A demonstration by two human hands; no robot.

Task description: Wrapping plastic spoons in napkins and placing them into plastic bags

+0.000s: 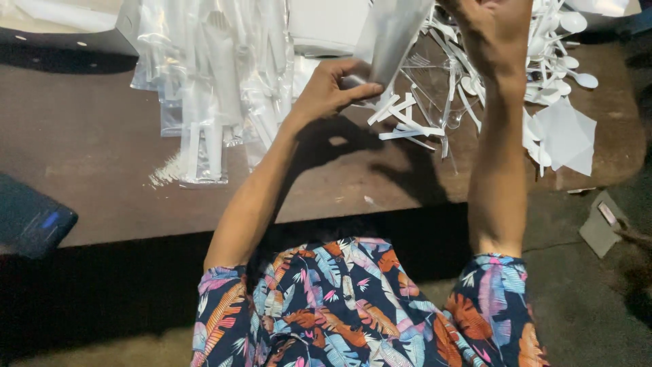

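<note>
While the left hand [333, 92] pinches the clear plastic sleeve [394, 41] low and the right hand [492, 34] grips it, probably near its top, the sleeve could slip onto the loose white cutlery [550, 68] on the brown table [95, 143].

Both your arms are reaching forward, bare from short patterned sleeves. Your left hand [331, 87] is sitting lower, fingers curled in, thumb pressing against fingertips in a pinch. Your right hand [490, 32] is raised higher, back of hand facing the camera, fingers bending downward, forearm running nearly straight up.
</note>
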